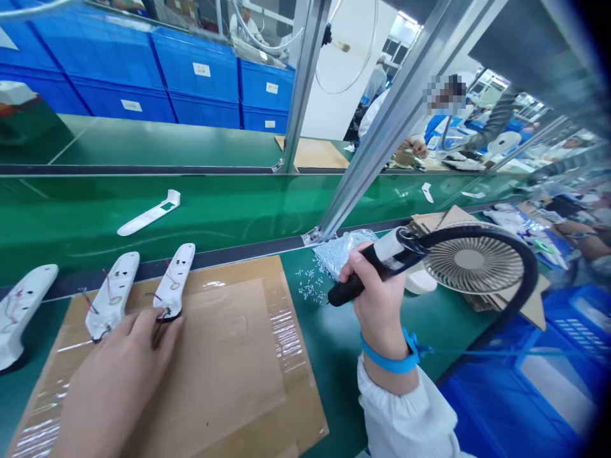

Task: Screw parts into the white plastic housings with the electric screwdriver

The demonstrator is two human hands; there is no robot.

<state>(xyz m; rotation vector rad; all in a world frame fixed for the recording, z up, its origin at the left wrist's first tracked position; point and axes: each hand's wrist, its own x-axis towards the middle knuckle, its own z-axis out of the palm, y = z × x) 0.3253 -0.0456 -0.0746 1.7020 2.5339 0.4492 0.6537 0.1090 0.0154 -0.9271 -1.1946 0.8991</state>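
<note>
My right hand is wrapped round an electric screwdriver, its black tip pointing down and left above the bench. A thick black cable or hose curves away from its rear. With thumb and fingers closed, my left hand grips the near end of a white plastic housing that has thin red and dark wires. Just left of it, a second white housing with wires lies partly behind my hand. A third white housing rests at the far left. Below them is a taped cardboard sheet.
Small screws lie scattered beside a clear bag of screws. A small fan stands right, near stacked cardboard. A green conveyor belt carries a white cover. Metal posts rise behind; blue bins line the back.
</note>
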